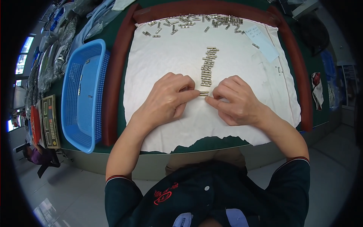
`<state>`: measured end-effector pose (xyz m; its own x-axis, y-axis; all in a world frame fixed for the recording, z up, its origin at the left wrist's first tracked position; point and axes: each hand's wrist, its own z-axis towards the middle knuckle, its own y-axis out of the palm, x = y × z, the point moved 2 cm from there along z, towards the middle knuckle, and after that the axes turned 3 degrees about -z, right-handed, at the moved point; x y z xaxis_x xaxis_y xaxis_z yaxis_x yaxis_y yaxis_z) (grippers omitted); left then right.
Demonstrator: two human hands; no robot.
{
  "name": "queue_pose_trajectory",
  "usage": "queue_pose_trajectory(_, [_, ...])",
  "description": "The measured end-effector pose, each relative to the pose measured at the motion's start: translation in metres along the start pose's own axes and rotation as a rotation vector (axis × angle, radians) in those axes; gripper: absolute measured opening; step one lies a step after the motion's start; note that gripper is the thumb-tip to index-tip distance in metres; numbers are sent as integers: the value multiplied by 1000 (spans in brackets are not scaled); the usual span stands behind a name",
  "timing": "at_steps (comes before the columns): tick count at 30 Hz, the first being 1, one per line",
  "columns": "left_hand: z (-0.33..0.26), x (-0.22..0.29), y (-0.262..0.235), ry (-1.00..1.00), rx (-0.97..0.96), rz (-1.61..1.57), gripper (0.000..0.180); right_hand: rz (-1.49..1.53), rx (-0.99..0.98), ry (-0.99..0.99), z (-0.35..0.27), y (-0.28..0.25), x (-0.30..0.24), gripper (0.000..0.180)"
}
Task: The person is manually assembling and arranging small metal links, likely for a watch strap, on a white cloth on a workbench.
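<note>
Between my two hands lie a couple of short, shiny metal cylinders (204, 93) side by side on a white cloth (162, 56). My left hand (170, 96) is curled, its index fingertip pressed against their left end. From the other side, my right hand (236, 101) is curled too, with its index fingertip at their lower right end. Just beyond them, a column of the same metal cylinders (207, 72) runs away from me, stacked crosswise in a slightly crooked line. The thumbs are partly hidden under the fingers.
Many loose cylinders (223, 20) lie scattered at the cloth's far edge. A pale blue paper slip (262, 43) rests at far right. Padded brown rails (113, 87) border the cloth. A blue plastic basket (67, 109) stands on the left, beside plastic-wrapped items (60, 41).
</note>
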<state>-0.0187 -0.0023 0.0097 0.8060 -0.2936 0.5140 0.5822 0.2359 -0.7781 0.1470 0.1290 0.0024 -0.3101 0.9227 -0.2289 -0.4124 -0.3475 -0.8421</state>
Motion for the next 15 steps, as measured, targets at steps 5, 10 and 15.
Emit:
queue_pose_trajectory(5, [1, -2, 1, -42, 78, 0, 38, -43, 117, 112, 0, -5, 6, 26])
queue_pose_trajectory(10, [3, -3, 3, -71, 91, 10, 43, -80, 151, 167, 1, -1, 8, 27])
queue_pose_trajectory(15, [4, -2, 7, -91, 19, 54, 43, -98, 161, 193, 1, 0, 8, 27])
